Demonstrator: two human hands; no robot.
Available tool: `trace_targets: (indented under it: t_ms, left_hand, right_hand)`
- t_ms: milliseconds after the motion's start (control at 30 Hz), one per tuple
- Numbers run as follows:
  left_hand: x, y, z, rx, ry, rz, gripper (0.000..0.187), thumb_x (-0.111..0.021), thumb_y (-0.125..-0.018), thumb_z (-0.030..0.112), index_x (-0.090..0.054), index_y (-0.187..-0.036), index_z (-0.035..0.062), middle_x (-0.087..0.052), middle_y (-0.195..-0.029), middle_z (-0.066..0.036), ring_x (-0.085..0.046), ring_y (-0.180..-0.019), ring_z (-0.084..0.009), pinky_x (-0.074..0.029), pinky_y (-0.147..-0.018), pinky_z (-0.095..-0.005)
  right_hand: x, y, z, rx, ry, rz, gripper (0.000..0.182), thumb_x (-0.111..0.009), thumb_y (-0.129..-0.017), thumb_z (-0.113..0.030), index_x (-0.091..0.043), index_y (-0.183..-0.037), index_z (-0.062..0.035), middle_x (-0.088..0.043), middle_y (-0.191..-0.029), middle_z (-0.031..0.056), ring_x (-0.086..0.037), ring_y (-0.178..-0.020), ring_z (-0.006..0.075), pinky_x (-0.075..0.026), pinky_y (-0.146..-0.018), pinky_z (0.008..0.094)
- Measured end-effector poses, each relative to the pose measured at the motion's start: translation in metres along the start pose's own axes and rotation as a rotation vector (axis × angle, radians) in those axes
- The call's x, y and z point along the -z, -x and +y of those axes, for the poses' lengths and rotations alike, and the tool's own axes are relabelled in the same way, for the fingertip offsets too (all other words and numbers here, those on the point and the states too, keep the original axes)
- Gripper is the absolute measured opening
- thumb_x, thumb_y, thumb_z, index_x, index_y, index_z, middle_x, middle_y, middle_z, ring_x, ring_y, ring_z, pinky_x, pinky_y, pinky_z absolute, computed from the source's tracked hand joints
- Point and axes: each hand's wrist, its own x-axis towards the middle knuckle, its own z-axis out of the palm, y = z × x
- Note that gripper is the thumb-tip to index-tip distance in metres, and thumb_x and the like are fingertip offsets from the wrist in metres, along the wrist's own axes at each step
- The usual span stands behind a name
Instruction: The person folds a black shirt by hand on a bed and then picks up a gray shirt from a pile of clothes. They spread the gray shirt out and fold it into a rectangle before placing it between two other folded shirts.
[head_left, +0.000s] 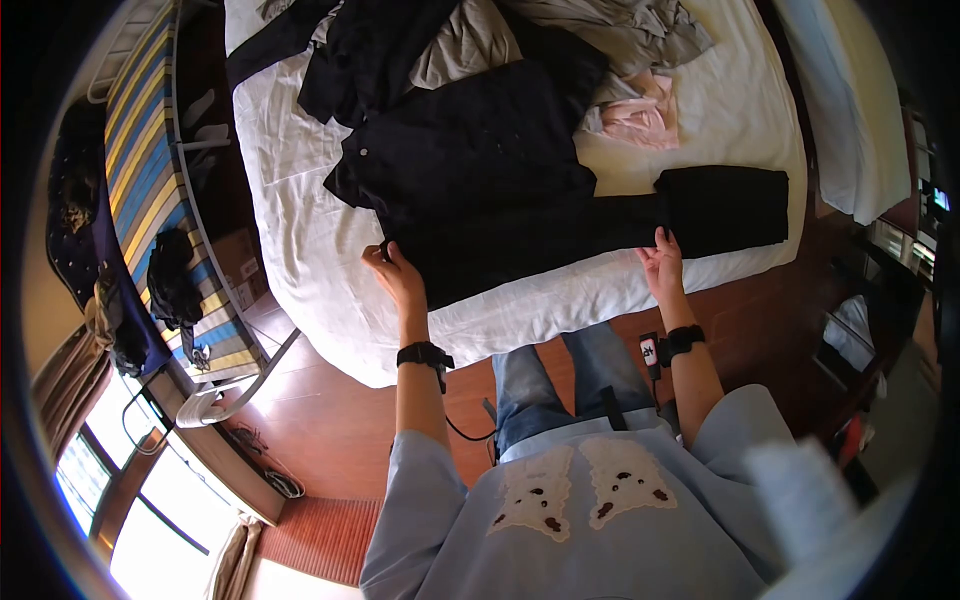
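The white bed (300, 290) bears the black garment (480, 230), which lies spread along its near edge with a long narrow part running right. A folded black cloth (735, 205) sits at the bed's near right corner, meeting that narrow part; whether the two are joined I cannot tell.

The left hand (400, 275), at the near left of the bed, pinches the garment's left end between thumb and fingers. The right hand (662, 265), farther right along the bed's near edge, has its fingers drawn in on the near edge of the narrow part, just beside the folded cloth.

Toward the bed's far side are a heap of dark clothes (370, 55), a grey cloth (645, 40) and a pink cloth (645, 115).

In the gap left of the bed is a brown box-like thing (235, 260); its contents are hidden. Beyond that gap stands a striped board (150, 150) on a metal frame, with a black bundle (172, 280) on it.

Bare sheet shows along the bed's left side. Reddish wood floor (330, 400) stretches out from its near left corner. Past the bed's right edge, a narrow dark gap parts it from a pale padded slab (850, 120).
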Motion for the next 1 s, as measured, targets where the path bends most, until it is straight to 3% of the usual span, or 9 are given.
trace_targets:
  t_ms: [167,333,433,533,667,733,800,833,1000]
  left_hand:
    - [-0.008,0.023,0.020,-0.168,-0.514,0.258,0.031,-0.054,-0.076,0.010,-0.040,-0.102,0.0025,-0.045,-0.096,-0.017,-0.043,-0.092,-0.0312,-0.032,-0.079,-0.0419]
    - [-0.030,0.067,0.076,-0.555,0.045,-0.450,0.039,-0.054,-0.072,0.005,-0.045,-0.110,0.0045,-0.042,-0.113,-0.015,-0.039,-0.105,-0.0303,-0.031,-0.088,-0.0386]
    - [-0.066,0.098,0.093,-0.023,0.669,-0.891,0.035,-0.046,-0.081,0.007,-0.041,-0.114,0.0008,-0.044,-0.111,-0.015,-0.045,-0.101,-0.0243,-0.037,-0.084,-0.0302]
    - [-0.084,0.105,0.106,0.301,0.848,-1.071,0.053,-0.030,-0.087,0.043,-0.033,-0.123,0.0038,-0.038,-0.123,-0.013,-0.038,-0.112,-0.0233,-0.030,-0.092,-0.0312]
    - [-0.070,0.085,0.092,0.780,1.289,-1.123,0.067,-0.020,-0.084,0.055,-0.033,-0.123,0.0027,-0.039,-0.122,-0.013,-0.034,-0.115,-0.0230,-0.025,-0.095,-0.0316]
    - [-0.049,0.070,0.092,0.665,1.317,-1.056,0.058,-0.033,-0.084,0.049,-0.041,-0.116,0.0013,-0.050,-0.110,-0.012,-0.046,-0.102,-0.0184,-0.034,-0.088,-0.0293]
    - [-0.048,0.056,0.069,0.611,0.720,-0.922,0.040,-0.047,-0.083,0.033,-0.049,-0.105,0.0003,-0.058,-0.092,-0.008,-0.054,-0.082,-0.0121,-0.042,-0.072,-0.0238]
    - [-0.047,0.058,0.068,0.453,0.583,-0.761,0.025,-0.054,-0.078,0.018,-0.054,-0.094,-0.0013,-0.059,-0.077,-0.005,-0.054,-0.065,-0.0083,-0.042,-0.056,-0.0192]
    - [-0.057,0.062,0.051,0.334,0.474,-0.754,0.025,-0.058,-0.074,0.018,-0.055,-0.086,-0.0030,-0.058,-0.068,-0.006,-0.052,-0.054,-0.0091,-0.042,-0.049,-0.0205]
  right_hand:
    - [-0.003,0.005,-0.001,0.001,0.045,-0.060,0.026,-0.053,-0.081,-0.020,-0.047,-0.104,-0.0108,-0.055,-0.099,0.0028,-0.052,-0.091,0.0149,-0.040,-0.079,0.0330]
    - [-0.025,0.018,-0.008,0.208,0.343,0.164,0.028,-0.052,-0.082,-0.020,-0.051,-0.106,-0.0053,-0.057,-0.095,0.0059,-0.053,-0.080,0.0127,-0.043,-0.071,0.0284]
    - [-0.050,0.033,-0.002,0.536,0.669,0.317,0.027,-0.050,-0.083,-0.017,-0.054,-0.103,-0.0012,-0.059,-0.090,0.0074,-0.053,-0.072,0.0109,-0.042,-0.063,0.0238]
    - [-0.083,0.061,0.009,0.732,0.880,0.224,0.025,-0.050,-0.082,-0.014,-0.055,-0.101,0.0008,-0.060,-0.087,0.0108,-0.054,-0.071,0.0101,-0.042,-0.060,0.0230]
    - [-0.123,0.083,0.037,0.808,0.989,-0.285,0.029,-0.053,-0.077,-0.007,-0.052,-0.104,0.0016,-0.055,-0.101,0.0156,-0.054,-0.093,0.0257,-0.042,-0.078,0.0303]
    - [-0.130,0.091,0.053,0.697,0.996,-0.510,0.031,-0.056,-0.074,-0.010,-0.053,-0.102,0.0005,-0.053,-0.105,0.0169,-0.050,-0.098,0.0289,-0.039,-0.084,0.0335]
    - [-0.129,0.097,0.065,0.686,1.053,-0.600,0.029,-0.056,-0.072,-0.007,-0.054,-0.100,-0.0007,-0.053,-0.102,0.0167,-0.051,-0.096,0.0291,-0.040,-0.083,0.0333]
    - [-0.123,0.097,0.073,0.671,1.063,-0.593,0.022,-0.054,-0.069,-0.004,-0.055,-0.091,-0.0017,-0.054,-0.095,0.0160,-0.051,-0.091,0.0303,-0.041,-0.079,0.0346]
    - [-0.105,0.082,0.067,0.805,1.134,-0.268,0.022,-0.053,-0.067,-0.001,-0.048,-0.089,-0.0020,-0.048,-0.086,0.0155,-0.046,-0.085,0.0328,-0.037,-0.075,0.0379]
